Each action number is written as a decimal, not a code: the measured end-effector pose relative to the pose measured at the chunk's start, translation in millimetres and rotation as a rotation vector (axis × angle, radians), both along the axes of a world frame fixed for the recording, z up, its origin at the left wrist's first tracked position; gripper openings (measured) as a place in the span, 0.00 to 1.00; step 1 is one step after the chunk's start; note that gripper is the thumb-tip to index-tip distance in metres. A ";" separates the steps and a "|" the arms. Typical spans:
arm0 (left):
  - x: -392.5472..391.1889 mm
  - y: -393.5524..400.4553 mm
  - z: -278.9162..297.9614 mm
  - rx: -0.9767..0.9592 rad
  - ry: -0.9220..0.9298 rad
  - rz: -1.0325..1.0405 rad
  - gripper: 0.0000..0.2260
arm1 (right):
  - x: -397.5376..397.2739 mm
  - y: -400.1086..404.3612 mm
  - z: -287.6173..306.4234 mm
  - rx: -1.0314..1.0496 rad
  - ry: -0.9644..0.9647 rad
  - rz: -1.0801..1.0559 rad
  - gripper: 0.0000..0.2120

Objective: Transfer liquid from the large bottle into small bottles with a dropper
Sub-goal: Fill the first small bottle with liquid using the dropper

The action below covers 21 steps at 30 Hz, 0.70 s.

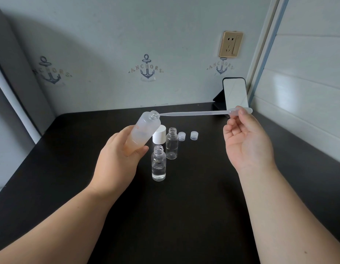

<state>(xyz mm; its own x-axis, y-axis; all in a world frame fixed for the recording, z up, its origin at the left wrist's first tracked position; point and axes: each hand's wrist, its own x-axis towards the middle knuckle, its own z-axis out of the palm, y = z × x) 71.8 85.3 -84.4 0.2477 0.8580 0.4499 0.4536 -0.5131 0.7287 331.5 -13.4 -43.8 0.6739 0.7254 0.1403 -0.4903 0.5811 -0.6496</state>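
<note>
Head view: left hand point(119, 157) wraps tilted large bottle point(144, 130) mid-frame; right hand point(245, 141) pinches dropper point(194, 113) bulb. Tip's at the mouth w/ bottle leaning, so more tilt could spill liquid, or a squeeze too early blows air.

Soft daylight from the right brightens the panelling point(302, 77) and glares off the phone point(235, 94), the wall point(112, 35) lies shadowed at left, and wide-angle distortion bends the desk point(184, 216) edges.

The left hand point(119, 159) hides the large bottle's point(144, 128) base; that bottle covers part of the white cap point(160, 137) at its four o'clock; both forearms run off the bottom edge.
</note>
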 end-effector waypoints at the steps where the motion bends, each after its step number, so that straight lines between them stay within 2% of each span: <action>1: 0.0 0.4 0.0 0.018 0.014 0.014 0.21 | 0.4 -0.3 0.1 0.002 -0.003 -0.005 0.03; 11: -1.8 2.6 -1.2 0.072 0.115 0.064 0.23 | 2.9 1.7 -1.4 -0.017 -0.053 -0.022 0.12; 21: 0.5 1.4 -2.5 0.098 0.142 0.044 0.25 | -3.6 1.6 -2.6 -0.045 -0.117 0.001 0.05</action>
